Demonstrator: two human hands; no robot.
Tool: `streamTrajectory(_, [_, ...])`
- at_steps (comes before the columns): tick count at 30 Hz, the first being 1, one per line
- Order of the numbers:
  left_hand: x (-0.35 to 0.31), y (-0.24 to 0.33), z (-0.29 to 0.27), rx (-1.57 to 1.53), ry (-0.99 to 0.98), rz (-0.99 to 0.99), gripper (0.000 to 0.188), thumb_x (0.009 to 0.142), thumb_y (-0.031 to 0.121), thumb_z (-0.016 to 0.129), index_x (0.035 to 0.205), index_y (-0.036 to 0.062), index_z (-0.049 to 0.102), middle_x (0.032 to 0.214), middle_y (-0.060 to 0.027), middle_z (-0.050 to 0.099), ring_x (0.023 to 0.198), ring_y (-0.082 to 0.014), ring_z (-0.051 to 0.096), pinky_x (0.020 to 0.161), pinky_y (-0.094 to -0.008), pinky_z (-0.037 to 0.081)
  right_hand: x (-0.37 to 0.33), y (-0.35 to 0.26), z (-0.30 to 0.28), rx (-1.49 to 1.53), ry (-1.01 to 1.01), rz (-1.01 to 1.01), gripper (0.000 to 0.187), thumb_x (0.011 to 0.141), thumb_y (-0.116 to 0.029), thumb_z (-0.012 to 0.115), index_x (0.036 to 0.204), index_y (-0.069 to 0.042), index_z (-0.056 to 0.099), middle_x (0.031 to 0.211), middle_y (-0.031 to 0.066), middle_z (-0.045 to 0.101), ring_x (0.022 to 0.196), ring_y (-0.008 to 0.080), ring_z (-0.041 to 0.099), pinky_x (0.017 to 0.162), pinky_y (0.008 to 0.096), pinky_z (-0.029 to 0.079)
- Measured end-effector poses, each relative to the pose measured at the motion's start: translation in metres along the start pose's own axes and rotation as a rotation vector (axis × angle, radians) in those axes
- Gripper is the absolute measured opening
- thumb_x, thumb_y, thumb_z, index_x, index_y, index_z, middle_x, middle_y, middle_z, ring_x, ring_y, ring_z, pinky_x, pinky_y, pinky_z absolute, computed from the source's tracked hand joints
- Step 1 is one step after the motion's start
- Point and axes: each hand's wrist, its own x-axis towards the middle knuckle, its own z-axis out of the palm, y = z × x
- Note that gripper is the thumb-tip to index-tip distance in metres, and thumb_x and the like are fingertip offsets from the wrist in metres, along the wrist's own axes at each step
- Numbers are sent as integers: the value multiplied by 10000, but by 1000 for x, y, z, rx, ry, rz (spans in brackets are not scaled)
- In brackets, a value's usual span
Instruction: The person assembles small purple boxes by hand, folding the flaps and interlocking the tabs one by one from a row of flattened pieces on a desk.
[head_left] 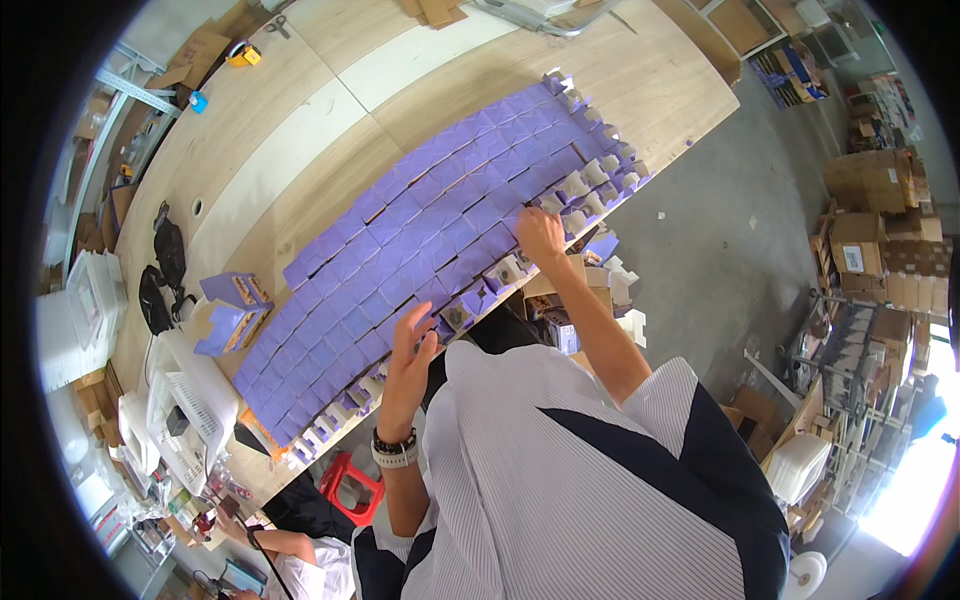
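Rows of small purple cardboard boxes (420,220) stand packed side by side on a long wooden table. Most tops look folded down, while boxes with raised flaps (590,185) line the near edge and the right end. My right hand (541,236) is at this near edge, its fingers curled down against a box top; whatever they pinch is hidden. Farther left along the same edge, my left hand (411,345) is raised beside an open box (457,317), fingers apart and nothing visible in them.
On the table's left are a larger purple carton (237,312), black straps (167,255) and white plastic baskets (185,420). Open cartons (590,290) stand below the near edge by my right arm. A red stool (352,490) and another person (310,565) are at lower left.
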Motion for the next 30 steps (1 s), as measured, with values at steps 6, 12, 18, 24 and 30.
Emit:
streamTrajectory(6, [1,-3,-3,8,3,16,446,1111,195,541,1543,115,469,1588,-80,435,1400,-245,512,1058,-357,505,0,10,-38,-24,253,52,240,800,-173,804,992,-45,735,1157,109,608,1138,324,564,931,466,468])
streamTrajectory(12, [9,-1,2,16,-38,73,444,1105,195,552,1536,120,480,1589,-77,427,1394,-257,515,1047,-357,509,3,12,-71,33,371,-74,122,800,-89,716,900,-56,778,1209,89,619,1190,315,534,982,468,448])
streamTrajectory(18, [23,29,14,-25,47,-21,485,1111,253,537,1568,112,453,1592,-87,448,1400,-238,515,1085,-394,497,-58,-83,-183,269,344,-589,103,792,-54,737,893,-59,719,1226,63,670,1283,324,574,940,494,491])
streamTrajectory(24, [43,26,1,-308,-172,-155,585,1083,359,616,1581,135,405,1532,-96,471,1338,-228,546,1004,-348,537,-107,-141,-218,219,252,-970,145,840,-89,703,982,-76,730,1176,39,662,1354,261,527,1052,484,497])
streamTrajectory(30, [30,35,-2,-144,-145,-88,563,1093,309,598,1588,150,381,1338,-45,564,1215,-146,583,972,-323,525,-107,-141,-237,208,269,-1062,180,813,-163,720,983,-107,740,1060,9,649,1331,242,524,1104,474,477])
